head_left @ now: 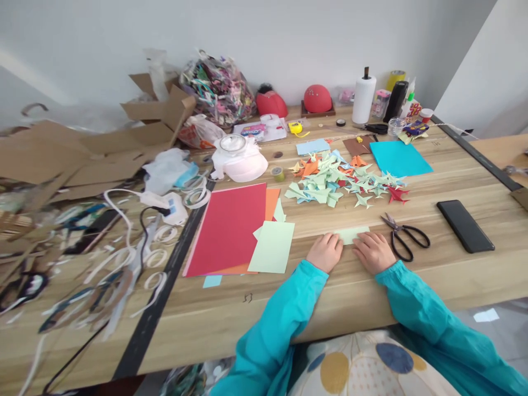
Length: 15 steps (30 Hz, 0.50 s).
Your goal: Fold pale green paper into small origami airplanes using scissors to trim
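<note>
Seated at a wooden table [214,330], a person in turquoise sleeves [280,305] works a narrow pale green paper strip [348,235] with both bare hands. The left hand [325,252] lies palm down on the strip's left end, fingers together and slightly bent; the right hand [374,253] mirrors it at the other end, fingertips on the paper. The thumbs are hard to make out, so whether either hand pinches the strip or merely presses it cannot be told. The strip lies flat between the hands, its long axis running from one to the other, roughly crosswise to the person, with the right end pointing slightly farther away.

Just beside the right hand, black-handled scissors [396,226] rest with blades parted, tips pointing away and to the left. Farther right of that hand is a dark phone [465,225]. Left of the left hand, a pale green sheet [272,247] overlaps a large red sheet [231,228]. Beyond both hands spreads a heap of folded paper pieces [328,179], mostly pale green, with a bright blue sheet [400,158] behind its right side.
</note>
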Available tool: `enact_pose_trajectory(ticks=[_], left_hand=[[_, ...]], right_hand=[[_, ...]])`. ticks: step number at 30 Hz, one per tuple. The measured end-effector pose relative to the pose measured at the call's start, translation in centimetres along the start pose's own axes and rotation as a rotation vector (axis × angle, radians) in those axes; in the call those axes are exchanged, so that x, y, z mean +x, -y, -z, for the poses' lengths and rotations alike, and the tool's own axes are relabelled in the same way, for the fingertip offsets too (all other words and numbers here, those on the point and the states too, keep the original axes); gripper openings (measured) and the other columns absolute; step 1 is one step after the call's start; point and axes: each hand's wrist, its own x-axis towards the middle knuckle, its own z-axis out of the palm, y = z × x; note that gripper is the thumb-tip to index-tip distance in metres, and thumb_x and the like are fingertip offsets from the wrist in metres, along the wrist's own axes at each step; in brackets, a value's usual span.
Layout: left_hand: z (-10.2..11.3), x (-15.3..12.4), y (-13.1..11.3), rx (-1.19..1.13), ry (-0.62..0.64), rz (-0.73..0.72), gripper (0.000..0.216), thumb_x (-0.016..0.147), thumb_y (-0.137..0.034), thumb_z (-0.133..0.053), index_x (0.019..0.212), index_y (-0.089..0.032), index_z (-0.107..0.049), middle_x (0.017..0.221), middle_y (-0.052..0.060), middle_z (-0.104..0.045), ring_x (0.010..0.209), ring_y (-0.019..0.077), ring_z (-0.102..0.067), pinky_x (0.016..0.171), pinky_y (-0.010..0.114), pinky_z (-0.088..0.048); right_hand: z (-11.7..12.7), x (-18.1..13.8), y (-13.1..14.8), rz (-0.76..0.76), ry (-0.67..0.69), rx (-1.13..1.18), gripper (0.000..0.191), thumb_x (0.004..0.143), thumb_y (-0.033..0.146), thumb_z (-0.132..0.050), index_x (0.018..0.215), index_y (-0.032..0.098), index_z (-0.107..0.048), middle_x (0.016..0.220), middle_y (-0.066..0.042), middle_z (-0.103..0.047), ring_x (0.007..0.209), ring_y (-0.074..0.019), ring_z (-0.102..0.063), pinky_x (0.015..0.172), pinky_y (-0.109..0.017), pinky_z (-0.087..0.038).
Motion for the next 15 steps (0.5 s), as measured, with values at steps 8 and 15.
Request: enact_pose_trajectory(ticks=[8,15], left_hand=[[-0.4,1.8,0.1,0.017,-0.075,0.015,0.024,0.085,-0.009,-0.041,0.072,-0.014,-0.061,0.072,0.008,-0.061,0.072,0.0198,-0.055,0.064,0.036,-0.039],[-0.5,1.4,1.1,-0.005,-0.223,0.075,0.023,0.086,-0.008,-0.04,0.085,-0.012,-0.063,0.085,0.009,-0.065,0.082,0.0188,-0.057,0.068,0.033,-0.04]], right_hand=[[-1.1,4.5,-0.1,0.196,-0.034,0.07,0.023,0.088,0.013,-0.043,0.083,0.016,-0.066,0.084,-0.007,-0.069,0.083,-0.0174,-0.056,0.087,-0.035,-0.038],[-2.1,4.7,-0.7,0.187,-0.077,0.156,0.022,0.085,0.012,-0.044,0.092,0.017,-0.065,0.091,-0.006,-0.069,0.088,-0.0182,-0.056,0.091,-0.039,-0.036]])
